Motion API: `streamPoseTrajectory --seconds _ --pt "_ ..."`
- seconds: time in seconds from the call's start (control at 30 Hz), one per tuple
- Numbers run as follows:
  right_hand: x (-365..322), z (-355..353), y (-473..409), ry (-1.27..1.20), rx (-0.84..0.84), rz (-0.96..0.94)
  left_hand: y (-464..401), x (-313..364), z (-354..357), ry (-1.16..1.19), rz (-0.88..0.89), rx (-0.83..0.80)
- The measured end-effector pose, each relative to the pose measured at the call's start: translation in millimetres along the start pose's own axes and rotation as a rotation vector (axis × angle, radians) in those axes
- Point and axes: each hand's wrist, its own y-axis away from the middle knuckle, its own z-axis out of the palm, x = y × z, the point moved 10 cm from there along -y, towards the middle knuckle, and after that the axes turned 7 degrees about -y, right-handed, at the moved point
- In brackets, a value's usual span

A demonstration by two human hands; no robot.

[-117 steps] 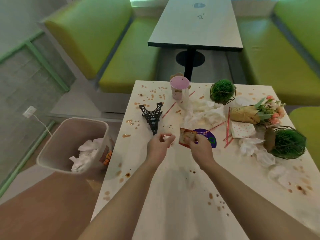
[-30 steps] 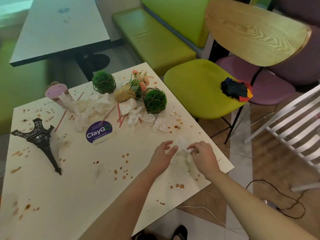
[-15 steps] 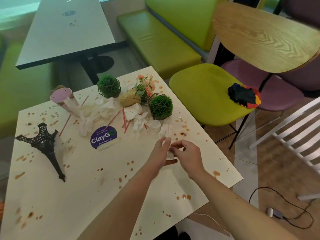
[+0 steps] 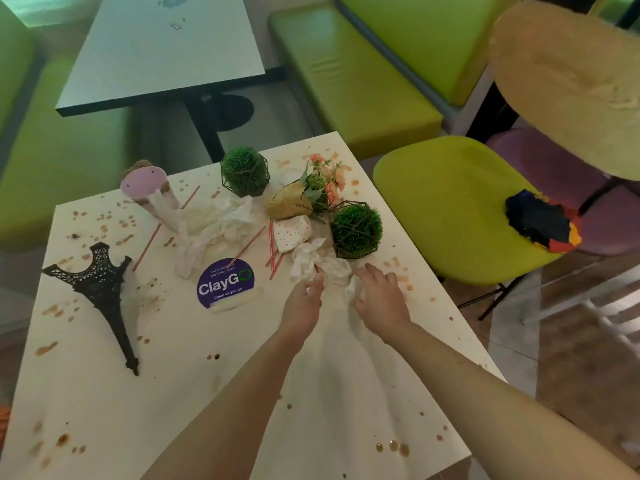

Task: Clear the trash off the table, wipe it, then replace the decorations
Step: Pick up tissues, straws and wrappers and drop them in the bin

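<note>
Both hands have moved forward from the table's near edge. The left hand (image 4: 302, 299) and right hand (image 4: 379, 296) now reach the crumpled white tissue (image 4: 332, 268) beside the caged green moss ball (image 4: 356, 230)
</note>
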Motion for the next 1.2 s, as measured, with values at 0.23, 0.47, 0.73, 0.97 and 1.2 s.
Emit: streamPoseTrajectory --seconds 0.23,0.47,0.73,0.97,1.2 --pt "4.2 21.6 -11.8 -0.032 0.014 -0.078 -14.5 -5.6 -5.6 0.006 0.004 -0.022" --pt "16.4 15.4 -8.0 -0.510 0.067 0.172 -7.8 -7.0 -10.3 0.060 0.031 -0.036" --pt "-7.7 22.4 10.5 -1.355 -0.135 0.450 12.4 -2.7 -16.7 0.073 0.023 0.031" --pt "-53.1 27.0 22.1 -1.389 -0.357 0.450 47.4 -10.9 -47.8 0.277 -0.020 0.164" --pt "-140.1 57.8 36.8 -1.114 -0.507 0.161 87.5 -44.6 -136.6 0.178 -0.088 0.434"
